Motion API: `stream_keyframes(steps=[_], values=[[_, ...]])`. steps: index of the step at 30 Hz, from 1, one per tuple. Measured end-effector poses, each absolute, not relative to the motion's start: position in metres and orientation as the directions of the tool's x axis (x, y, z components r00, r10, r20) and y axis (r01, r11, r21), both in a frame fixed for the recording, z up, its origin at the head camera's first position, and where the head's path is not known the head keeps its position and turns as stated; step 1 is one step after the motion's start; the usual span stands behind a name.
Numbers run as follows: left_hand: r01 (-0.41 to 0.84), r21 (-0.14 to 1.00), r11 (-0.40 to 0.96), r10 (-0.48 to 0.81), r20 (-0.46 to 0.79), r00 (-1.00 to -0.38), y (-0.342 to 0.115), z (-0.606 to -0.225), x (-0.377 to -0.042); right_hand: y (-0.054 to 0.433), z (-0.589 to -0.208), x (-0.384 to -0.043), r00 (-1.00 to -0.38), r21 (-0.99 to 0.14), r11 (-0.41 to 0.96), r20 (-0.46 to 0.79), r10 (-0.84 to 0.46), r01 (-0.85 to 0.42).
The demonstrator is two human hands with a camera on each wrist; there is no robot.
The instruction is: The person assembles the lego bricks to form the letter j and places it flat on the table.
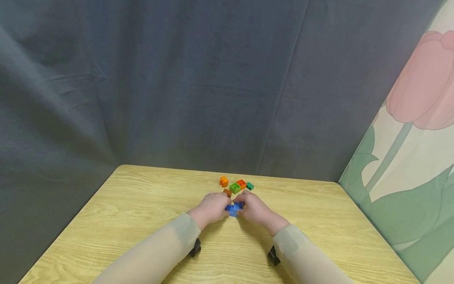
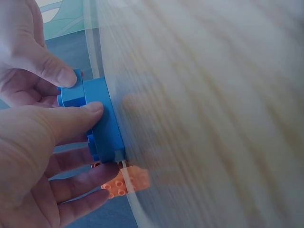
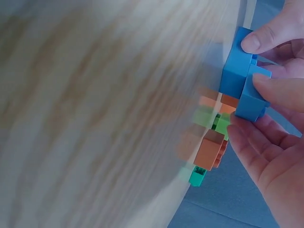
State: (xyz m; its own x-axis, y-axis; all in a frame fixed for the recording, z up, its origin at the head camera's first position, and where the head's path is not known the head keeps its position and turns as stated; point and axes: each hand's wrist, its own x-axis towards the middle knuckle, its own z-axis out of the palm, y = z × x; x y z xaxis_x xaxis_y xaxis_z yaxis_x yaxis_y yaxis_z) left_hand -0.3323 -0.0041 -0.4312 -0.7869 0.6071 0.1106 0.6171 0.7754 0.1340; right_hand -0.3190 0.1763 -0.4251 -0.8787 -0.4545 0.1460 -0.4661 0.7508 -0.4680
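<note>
Two blue toy building bricks are gripped between the hands, low over the table. In the left wrist view the longer blue brick (image 2: 105,128) lies along the tabletop, with the thumb of the left hand (image 1: 212,206) on its side. On its studs, toward one end, sits the smaller blue brick (image 3: 253,97), offset so that other studs stay bare. The right hand (image 1: 256,208) pinches this smaller brick between thumb and fingers. Both hands meet closely around the pair, and fingers hide part of each brick.
Just beyond the hands lie a brown-orange brick (image 1: 227,193), a lime green brick (image 1: 235,187), a red-orange brick (image 1: 241,184), a dark green brick (image 1: 250,185) and an orange brick (image 1: 224,181). A grey curtain (image 1: 198,98) hangs behind the wooden table (image 1: 149,213).
</note>
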Motion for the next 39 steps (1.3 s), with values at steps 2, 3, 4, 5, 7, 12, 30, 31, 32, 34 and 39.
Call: stream_keyframes(steps=[2,3,4,5,7,12,30,31,32,34,39], values=[[0.617,0.134,0.776,0.607,0.109,-0.787,-0.004,-0.431,-0.333,0.176,-0.425,-0.319,-0.878,-0.468,0.749,0.148,-0.455,-0.468],[0.616,0.133,0.776,0.607,0.107,-0.788,-0.004,-0.431,-0.334,0.176,-0.425,-0.319,-0.878,-0.467,0.751,0.149,-0.454,-0.467],[0.615,0.132,0.777,0.606,0.106,-0.788,-0.004,-0.432,-0.334,0.176,-0.426,-0.319,-0.878,-0.464,0.752,0.149,-0.454,-0.468],[0.615,0.130,0.778,0.606,0.103,-0.789,-0.004,-0.432,-0.334,0.176,-0.426,-0.319,-0.879,-0.464,0.752,0.150,-0.453,-0.467],[0.614,0.130,0.779,0.605,0.100,-0.790,-0.003,-0.432,-0.335,0.176,-0.426,-0.318,-0.880,-0.461,0.755,0.153,-0.450,-0.466],[0.620,0.134,0.773,0.611,0.108,-0.784,-0.002,-0.432,-0.335,0.176,-0.426,-0.317,-0.878,-0.424,0.771,0.166,-0.448,-0.474],[0.630,0.251,0.735,0.625,0.110,-0.773,-0.006,-0.432,-0.341,0.161,-0.425,-0.321,-0.867,-0.292,0.817,0.138,-0.478,-0.497],[0.624,0.275,0.731,0.625,0.098,-0.775,-0.008,-0.432,-0.342,0.160,-0.425,-0.321,-0.866,-0.286,0.818,0.137,-0.481,-0.500],[0.620,0.300,0.725,0.626,0.089,-0.775,-0.011,-0.431,-0.344,0.159,-0.424,-0.320,-0.864,-0.279,0.818,0.137,-0.484,-0.502],[0.606,0.345,0.716,0.624,0.074,-0.778,-0.015,-0.428,-0.347,0.157,-0.424,-0.319,-0.863,-0.268,0.820,0.137,-0.487,-0.506],[0.606,0.347,0.716,0.603,0.132,-0.787,-0.021,-0.421,-0.358,0.154,-0.422,-0.317,-0.870,-0.252,0.833,0.130,-0.476,-0.493]])
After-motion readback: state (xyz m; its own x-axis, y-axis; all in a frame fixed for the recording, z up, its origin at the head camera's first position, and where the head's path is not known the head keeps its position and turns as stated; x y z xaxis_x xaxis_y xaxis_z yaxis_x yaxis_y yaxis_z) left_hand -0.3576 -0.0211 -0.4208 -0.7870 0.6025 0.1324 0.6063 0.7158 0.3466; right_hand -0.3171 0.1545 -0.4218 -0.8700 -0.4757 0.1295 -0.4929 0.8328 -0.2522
